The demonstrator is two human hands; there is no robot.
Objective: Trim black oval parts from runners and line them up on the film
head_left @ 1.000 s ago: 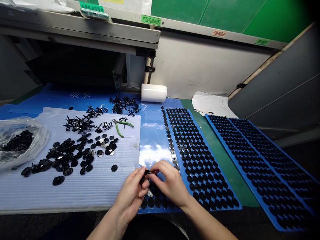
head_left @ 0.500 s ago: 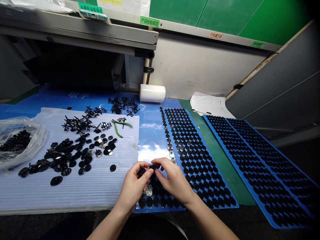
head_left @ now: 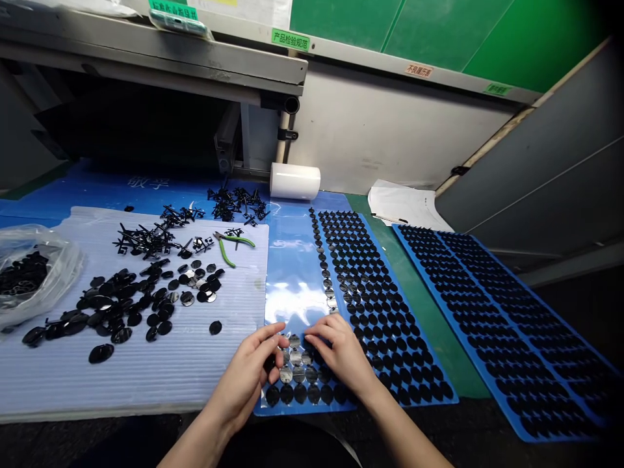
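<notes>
My left hand (head_left: 248, 367) hovers over the left side of the near blue sheet (head_left: 287, 260). Its thumb and index finger are apart, while the other fingers curl around dark discs (head_left: 270, 364), partly hidden. To its right, the fingertips of my right hand (head_left: 338, 351) pinch a black disc (head_left: 308, 338) just above the sheet, mostly covered by the fingers. Between and below the hands lie rows of glossy round black discs (head_left: 299, 393), some shining silver with reflection. A single column of discs (head_left: 322, 265) runs up the sheet's right side.
On the ribbed white board (head_left: 170, 390) lie a heap of loose discs (head_left: 117, 299), black plastic sprues (head_left: 146, 239) and green-handled cutters (head_left: 227, 252). A clear bag (head_left: 63, 279) stands left. Further filled blue sheets (head_left: 424, 351) lie right. A white roll (head_left: 295, 181) and papers (head_left: 404, 203) sit behind.
My hands have moved apart from each other. The disc that was between both hands' fingertips has left the left fingertips, and the right hand has lowered toward the sheet. The view shifted slightly.
</notes>
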